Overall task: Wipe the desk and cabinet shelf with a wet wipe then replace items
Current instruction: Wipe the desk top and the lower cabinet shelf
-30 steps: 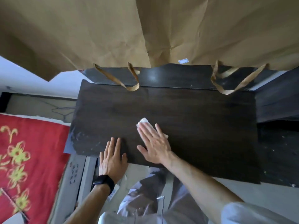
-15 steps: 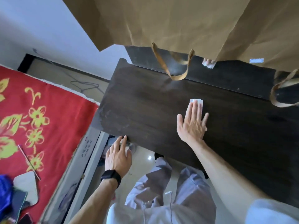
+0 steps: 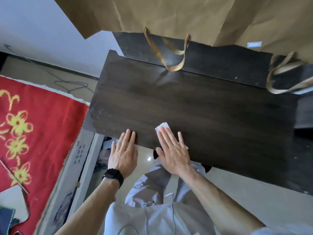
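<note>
While the right hand (image 3: 172, 151) is lying flat with its fingers straight and a little spread, it is pressing a white wet wipe (image 3: 161, 127) against the dark wooden surface (image 3: 211, 112), near the front edge. The wipe is lying mostly under the fingers, and only its far end is showing beyond the fingertips. The thumb of this hand is pointing to the left, over the edge.

Just beside it, the left hand (image 3: 123, 152) is also lying open, with straight fingers close together. Its fingertips are resting on the front edge of the surface, while the palm is staying outside the edge, above the floor. It is holding nothing. A black smartwatch (image 3: 113, 176) is sitting on the left wrist.

Along the back of the surface a darker ledge (image 3: 220, 65) is running. Large brown paper bags (image 3: 169, 14) are hanging over it from above, and their flat paper handles (image 3: 167, 53) are dangling down towards the ledge.

To the left of the surface, a red cloth with yellow flowers (image 3: 42, 124) is lying, and a thin dark cable (image 3: 72, 83) is lying on the pale floor near the white wall (image 3: 33, 22).
</note>
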